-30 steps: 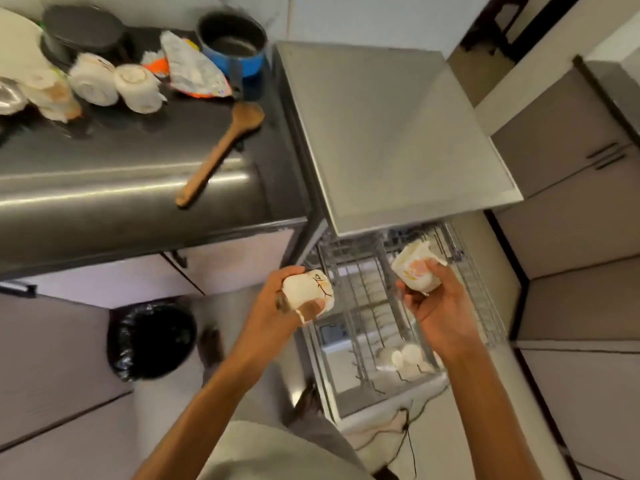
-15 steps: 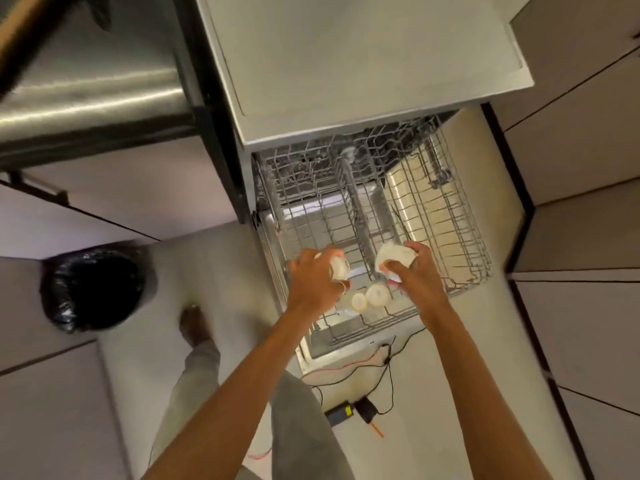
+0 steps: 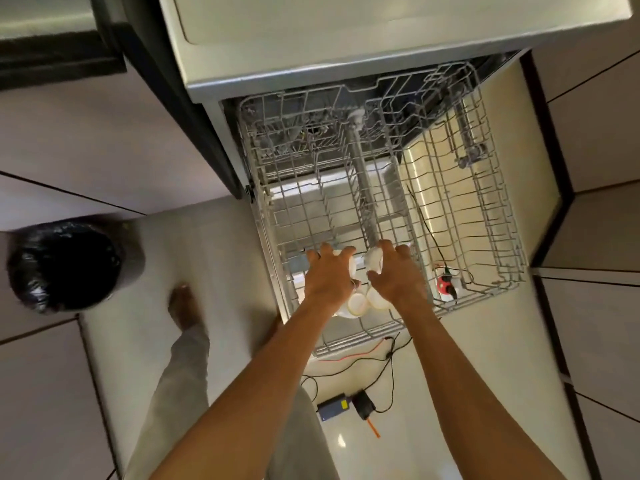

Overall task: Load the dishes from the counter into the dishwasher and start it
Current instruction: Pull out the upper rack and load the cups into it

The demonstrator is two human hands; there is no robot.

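A white cup (image 3: pixel 350 264) sits under our left hand (image 3: pixel 329 277), gripped from above with the fingers curled over it. A second white cup (image 3: pixel 373 260) is held the same way beneath our right hand (image 3: pixel 396 278). The hands are side by side, low over the dishwasher's upper rack (image 3: pixel 485 244), neither nearer; we cannot tell whether the cups touch wire. Two seated cups (image 3: pixel 356 303) lie just wrist-side of the hands. The centre tube (image 3: pixel 363 188) runs away from the fingertips. We judge the set-down is straight below the palms.
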